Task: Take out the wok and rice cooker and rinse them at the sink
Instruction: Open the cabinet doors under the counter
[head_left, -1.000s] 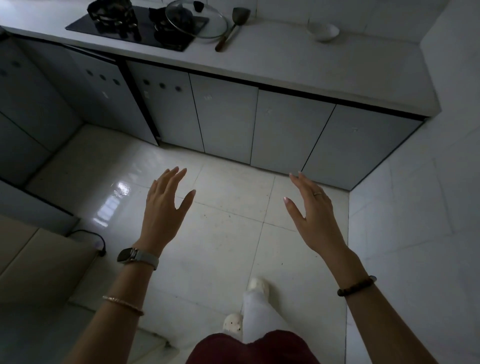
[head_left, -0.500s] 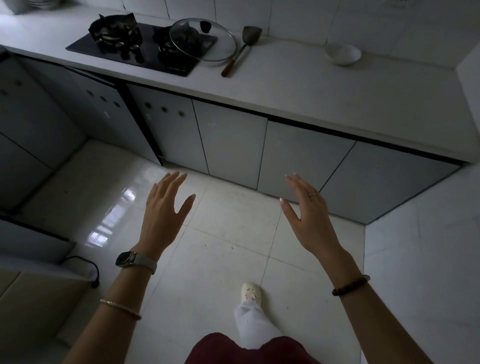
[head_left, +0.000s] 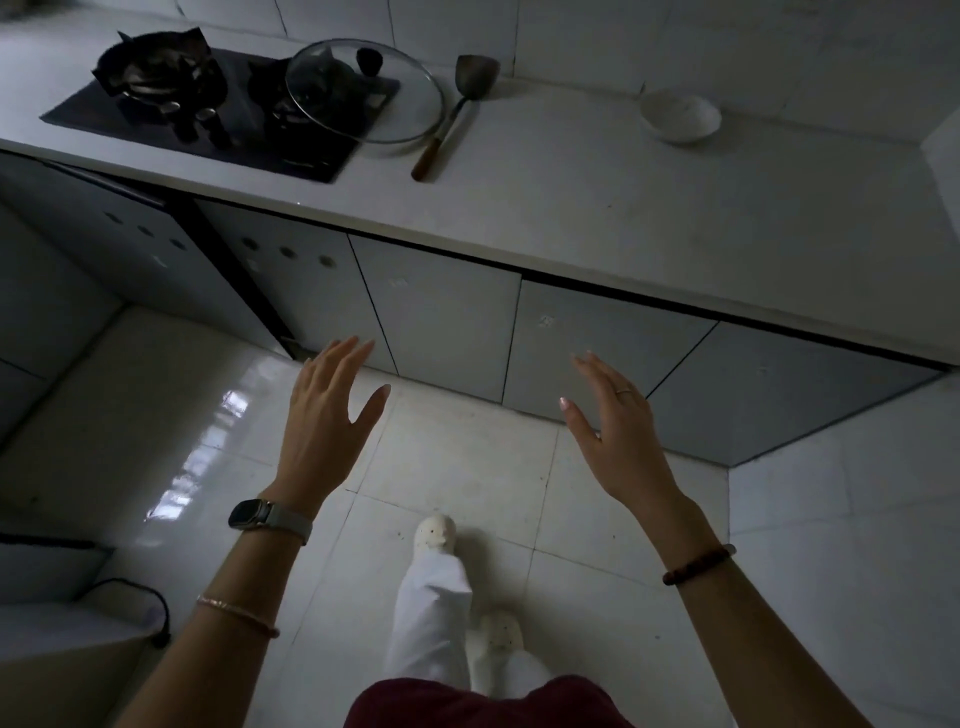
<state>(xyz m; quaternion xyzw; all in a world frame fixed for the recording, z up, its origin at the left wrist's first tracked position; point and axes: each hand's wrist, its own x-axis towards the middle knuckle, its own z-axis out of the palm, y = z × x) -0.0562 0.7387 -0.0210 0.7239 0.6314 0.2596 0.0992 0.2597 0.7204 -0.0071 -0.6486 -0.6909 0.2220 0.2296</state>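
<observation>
No wok, rice cooker or sink shows in this view. My left hand (head_left: 324, 421) and my right hand (head_left: 615, 431) are raised in front of me over the tiled floor, fingers straight and spread, holding nothing. Both hover just short of the closed grey cabinet doors (head_left: 436, 312) under the white counter (head_left: 597, 208). A watch sits on my left wrist and a bead bracelet on my right.
A black gas stove (head_left: 218, 114) sits on the counter at the left, with a glass lid (head_left: 363, 91) leaning over its right burner. A spatula (head_left: 457, 111) and a white bowl (head_left: 680, 117) lie further right. A white tiled wall closes the right side.
I have stepped closer to the counter; the cabinets and stove now appear larger and nearer. Both hands stay raised and empty, fingers now near the cabinet doors.
</observation>
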